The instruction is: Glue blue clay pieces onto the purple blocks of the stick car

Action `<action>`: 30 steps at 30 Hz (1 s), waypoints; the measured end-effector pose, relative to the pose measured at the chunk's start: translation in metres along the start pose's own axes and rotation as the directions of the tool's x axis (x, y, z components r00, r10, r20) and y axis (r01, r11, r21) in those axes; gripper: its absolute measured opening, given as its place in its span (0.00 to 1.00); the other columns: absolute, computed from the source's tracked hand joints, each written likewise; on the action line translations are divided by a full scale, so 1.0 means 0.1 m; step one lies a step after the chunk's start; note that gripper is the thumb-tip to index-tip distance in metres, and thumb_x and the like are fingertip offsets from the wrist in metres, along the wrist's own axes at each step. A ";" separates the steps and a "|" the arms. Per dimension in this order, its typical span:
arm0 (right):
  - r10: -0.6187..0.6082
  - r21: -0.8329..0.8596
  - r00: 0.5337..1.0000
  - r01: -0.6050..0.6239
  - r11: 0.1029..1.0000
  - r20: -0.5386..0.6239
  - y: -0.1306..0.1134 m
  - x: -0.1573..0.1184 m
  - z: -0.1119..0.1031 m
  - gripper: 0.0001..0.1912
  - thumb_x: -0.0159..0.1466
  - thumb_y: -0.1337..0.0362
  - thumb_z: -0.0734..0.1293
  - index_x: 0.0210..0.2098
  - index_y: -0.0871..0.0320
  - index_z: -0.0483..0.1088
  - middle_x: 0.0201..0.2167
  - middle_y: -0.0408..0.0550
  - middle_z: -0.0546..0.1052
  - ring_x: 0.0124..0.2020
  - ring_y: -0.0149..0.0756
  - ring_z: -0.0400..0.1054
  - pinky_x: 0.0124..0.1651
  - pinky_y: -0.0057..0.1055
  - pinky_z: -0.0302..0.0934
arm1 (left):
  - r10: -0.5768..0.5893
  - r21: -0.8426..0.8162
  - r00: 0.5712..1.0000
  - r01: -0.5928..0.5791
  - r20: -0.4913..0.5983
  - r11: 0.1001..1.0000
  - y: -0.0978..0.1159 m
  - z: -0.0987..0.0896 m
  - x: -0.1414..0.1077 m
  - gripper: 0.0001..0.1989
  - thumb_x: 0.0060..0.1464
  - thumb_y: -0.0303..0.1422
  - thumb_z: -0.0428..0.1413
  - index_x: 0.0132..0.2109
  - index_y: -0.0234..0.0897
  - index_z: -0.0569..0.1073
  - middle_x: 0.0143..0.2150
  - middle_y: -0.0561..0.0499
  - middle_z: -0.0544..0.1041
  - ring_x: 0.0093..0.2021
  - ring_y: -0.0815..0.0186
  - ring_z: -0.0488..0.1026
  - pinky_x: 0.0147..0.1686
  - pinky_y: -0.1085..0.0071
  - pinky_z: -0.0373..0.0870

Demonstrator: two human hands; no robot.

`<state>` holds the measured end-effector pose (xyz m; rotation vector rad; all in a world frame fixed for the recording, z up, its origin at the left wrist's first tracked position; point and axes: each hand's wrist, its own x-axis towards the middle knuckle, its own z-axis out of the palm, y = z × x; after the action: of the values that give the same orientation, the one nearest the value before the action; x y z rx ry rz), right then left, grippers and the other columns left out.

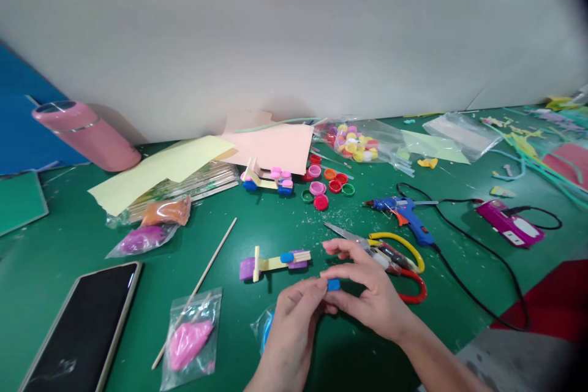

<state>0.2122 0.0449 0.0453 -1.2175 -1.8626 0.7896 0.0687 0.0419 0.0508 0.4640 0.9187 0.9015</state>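
Shaping or squaring up a little blue block (333, 285) looks like the step in hand. The left hand (298, 312) has it pinched between thumb and finger, and the right hand (376, 291) has its index finger and thumb on the other side, remaining fingers spread loose. So both hands are grasping it, low in the view, just right of center. Fair warning: fingertips cover most of the block, so I can't tell if it's getting squeezed or just turned.

Going clockwise off the block, 12 being away from the person: caps (320, 202) are at 12, the glue gun (417, 226) and scissors (404, 244) roughly 1 to 2. A bag of blue clay (266, 332) peeks out at 8, partly behind the left hand. At 10 is the purple model (275, 262), with one blue lump already on its 3 o'clock end beside some short sticks. The pink-and-blue model (269, 182) is off at 11, with pink lumps on top.

What the next move calls for, imo: light, even pressure from both sides so the faces stay flat, plus a clean let-go so it doesn't stick to a thumb. Too hard a squeeze could round off the corners.
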 end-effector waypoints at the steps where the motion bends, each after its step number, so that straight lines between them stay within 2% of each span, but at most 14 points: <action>1: 0.005 0.009 1.000 -0.005 1.000 0.007 0.00 0.00 0.01 0.10 0.56 0.65 0.68 0.38 0.53 0.73 0.51 0.50 0.65 0.51 0.42 0.61 0.51 0.38 0.60 | -0.008 -0.015 1.000 0.008 -0.003 1.000 0.00 0.01 0.00 0.10 0.45 0.34 0.59 0.23 0.32 0.77 0.22 0.49 0.74 0.27 0.68 0.66 0.31 0.73 0.62; 8: -0.004 0.024 0.999 0.003 1.000 0.038 0.02 -0.01 -0.02 0.15 0.56 0.63 0.68 0.44 0.52 0.71 0.53 0.50 0.62 0.53 0.43 0.60 0.53 0.39 0.58 | -0.020 -0.042 0.999 0.019 -0.042 0.999 -0.02 -0.02 0.00 0.06 0.42 0.32 0.60 0.24 0.33 0.77 0.21 0.51 0.74 0.26 0.69 0.67 0.33 0.73 0.63; 12: 0.015 -0.001 1.000 -0.015 1.000 0.026 0.04 -0.02 -0.06 0.10 0.57 0.65 0.67 0.40 0.52 0.72 0.53 0.49 0.62 0.53 0.42 0.59 0.53 0.39 0.57 | 0.002 -0.001 1.000 -0.002 -0.029 1.000 -0.01 -0.02 0.00 0.08 0.45 0.32 0.58 0.23 0.33 0.76 0.20 0.51 0.72 0.26 0.68 0.66 0.31 0.72 0.62; 16: 0.016 0.002 1.000 -0.016 1.000 0.024 0.06 -0.03 -0.06 0.09 0.57 0.65 0.67 0.39 0.52 0.72 0.53 0.48 0.62 0.53 0.42 0.59 0.53 0.39 0.56 | -0.017 -0.037 1.000 0.017 -0.013 0.999 -0.01 -0.02 0.00 0.08 0.45 0.34 0.58 0.24 0.33 0.75 0.20 0.52 0.71 0.25 0.69 0.65 0.30 0.72 0.62; 20: 0.014 0.058 0.999 -0.017 0.998 0.052 0.01 -0.02 -0.05 0.13 0.57 0.65 0.68 0.42 0.51 0.71 0.53 0.49 0.61 0.53 0.42 0.58 0.53 0.39 0.57 | 0.005 0.027 1.000 -0.004 -0.021 1.000 -0.02 -0.01 0.00 0.07 0.43 0.33 0.60 0.24 0.33 0.75 0.21 0.52 0.72 0.25 0.71 0.64 0.30 0.73 0.61; 25: 0.031 0.179 0.996 -0.045 0.983 0.079 -0.05 -0.02 -0.08 0.17 0.56 0.67 0.67 0.46 0.53 0.69 0.54 0.50 0.60 0.54 0.41 0.58 0.55 0.37 0.56 | 0.087 0.130 0.995 -0.079 -0.057 0.988 -0.02 0.00 -0.01 0.07 0.43 0.32 0.60 0.24 0.33 0.75 0.24 0.53 0.71 0.28 0.71 0.64 0.32 0.74 0.61; 30: 0.025 0.120 0.997 -0.033 0.992 0.069 -0.04 -0.02 -0.07 0.13 0.57 0.67 0.67 0.43 0.53 0.71 0.51 0.49 0.63 0.53 0.39 0.59 0.54 0.33 0.56 | 0.067 0.101 0.998 -0.067 0.002 0.993 -0.02 0.01 -0.01 0.08 0.45 0.35 0.59 0.25 0.33 0.76 0.25 0.51 0.72 0.28 0.69 0.65 0.32 0.72 0.61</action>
<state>0.2172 0.0424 0.0518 -1.1564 -1.8261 0.9563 0.0702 0.0398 0.0506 0.5843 0.9575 0.9187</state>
